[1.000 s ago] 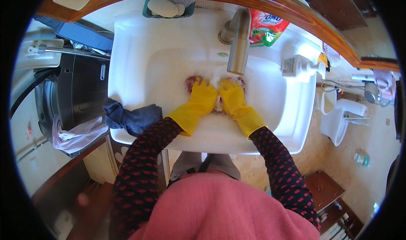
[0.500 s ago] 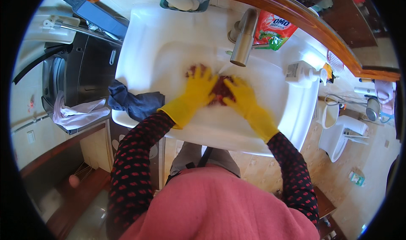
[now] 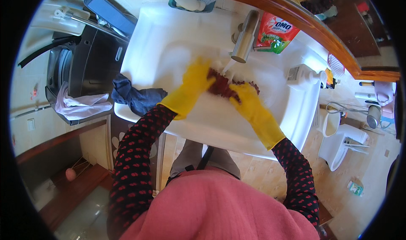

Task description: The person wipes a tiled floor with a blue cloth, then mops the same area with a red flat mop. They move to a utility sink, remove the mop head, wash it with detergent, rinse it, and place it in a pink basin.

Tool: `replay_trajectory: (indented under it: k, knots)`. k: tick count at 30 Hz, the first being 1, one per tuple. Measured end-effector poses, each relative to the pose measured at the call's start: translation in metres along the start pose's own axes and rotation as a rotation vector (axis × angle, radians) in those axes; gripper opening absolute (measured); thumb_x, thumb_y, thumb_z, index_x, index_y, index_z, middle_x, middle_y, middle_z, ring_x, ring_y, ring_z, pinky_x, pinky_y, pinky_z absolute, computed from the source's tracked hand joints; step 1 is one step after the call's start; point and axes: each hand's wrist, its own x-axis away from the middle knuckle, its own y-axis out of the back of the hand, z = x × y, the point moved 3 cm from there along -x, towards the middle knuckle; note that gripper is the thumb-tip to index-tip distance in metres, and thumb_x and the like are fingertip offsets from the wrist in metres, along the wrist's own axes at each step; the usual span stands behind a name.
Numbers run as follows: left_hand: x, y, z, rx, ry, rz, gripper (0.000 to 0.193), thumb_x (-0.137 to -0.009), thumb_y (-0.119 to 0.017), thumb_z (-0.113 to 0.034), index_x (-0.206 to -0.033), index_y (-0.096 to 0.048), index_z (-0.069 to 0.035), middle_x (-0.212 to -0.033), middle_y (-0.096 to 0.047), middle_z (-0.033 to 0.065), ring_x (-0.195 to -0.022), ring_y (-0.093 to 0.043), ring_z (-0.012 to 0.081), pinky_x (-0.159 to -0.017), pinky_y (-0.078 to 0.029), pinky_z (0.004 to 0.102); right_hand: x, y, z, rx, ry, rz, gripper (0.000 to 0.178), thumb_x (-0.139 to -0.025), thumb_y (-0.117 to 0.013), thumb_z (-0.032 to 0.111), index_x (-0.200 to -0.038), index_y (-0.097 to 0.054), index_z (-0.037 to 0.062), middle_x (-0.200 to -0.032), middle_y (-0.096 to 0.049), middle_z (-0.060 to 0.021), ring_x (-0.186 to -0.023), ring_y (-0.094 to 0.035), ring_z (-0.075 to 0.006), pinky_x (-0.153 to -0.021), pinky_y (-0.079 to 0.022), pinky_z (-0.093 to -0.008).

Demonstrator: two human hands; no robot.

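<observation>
A wet, dark red cloth [image 3: 220, 85] with shaggy, frilled edges stretches between my two yellow-gloved hands, over the white sink basin [image 3: 169, 41]. My left hand [image 3: 193, 86] closes on its left end; the fingertips are smeared by motion. On the cloth's right part, my right hand [image 3: 248, 101] is closed, and a frilled piece sticks out beyond its fingers. Water runs from the metal faucet [image 3: 245, 39] onto the cloth's upper edge, with whitish suds or splashes around it.
A dark blue cloth [image 3: 137, 96] hangs over the sink's left rim. Behind the faucet stands a red detergent pouch [image 3: 275, 34]; a white pump bottle [image 3: 302, 76] is at the right. A soap dish [image 3: 207, 5] sits at the back, below a wooden-framed mirror [image 3: 334, 39].
The cloth, pressed in the basin under both spread hands before, is now held up between them under the faucet. Running water now shows clearly. My left hand has shifted slightly left.
</observation>
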Motion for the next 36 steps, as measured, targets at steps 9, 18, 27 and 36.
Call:
replay_trajectory:
  k: [9,18,27,36]
  knots:
    - [-0.024,-0.091,0.002,0.112,0.182,0.313,0.034,-0.088,-0.060,-0.037,-0.102,-0.068,-0.007,-0.098,-0.064,0.0193,-0.095,-0.062,0.0368,-0.081,-0.050,0.0463,-0.051,-0.058,-0.055,-0.064,-0.515,0.112,0.033,-0.085,-0.066,0.027,-0.112,-0.062,0.0086,-0.104,-0.064,-0.0216,-0.099,-0.060,-0.0423,-0.084,-0.048,-0.0485]
    - [0.023,-0.005,-0.019,0.114,-0.226,-0.172,0.028,-0.081,-0.069,-0.031,-0.088,-0.065,-0.004,-0.094,-0.065,0.0183,-0.086,-0.063,0.0340,-0.073,-0.049,0.0437,-0.003,-0.007,-0.017,0.128,-0.139,-0.053,0.033,-0.081,-0.070,0.029,-0.105,-0.065,0.0061,-0.120,-0.060,-0.0211,-0.111,-0.056,-0.0368,-0.094,-0.046,-0.0417]
    - [-0.033,-0.105,-0.006,0.390,0.225,0.283,0.046,-0.077,-0.073,-0.025,-0.119,-0.061,-0.010,-0.108,-0.066,0.0162,-0.098,-0.064,0.0316,-0.083,-0.051,0.0436,-0.050,-0.092,-0.087,-0.033,-0.512,0.055,0.034,-0.079,-0.070,0.024,-0.106,-0.064,0.0040,-0.106,-0.067,-0.0212,-0.096,-0.064,-0.0394,-0.085,-0.052,-0.0436]
    - [0.037,-0.004,-0.028,-0.124,-0.148,0.114,0.040,-0.082,-0.067,-0.034,-0.115,-0.063,-0.012,-0.114,-0.059,0.0123,-0.115,-0.050,0.0363,-0.097,-0.038,0.0543,0.003,-0.028,0.006,0.190,0.167,-0.164,0.042,-0.079,-0.067,0.020,-0.118,-0.062,0.0053,-0.119,-0.063,-0.0152,-0.106,-0.060,-0.0367,-0.097,-0.046,-0.0459]
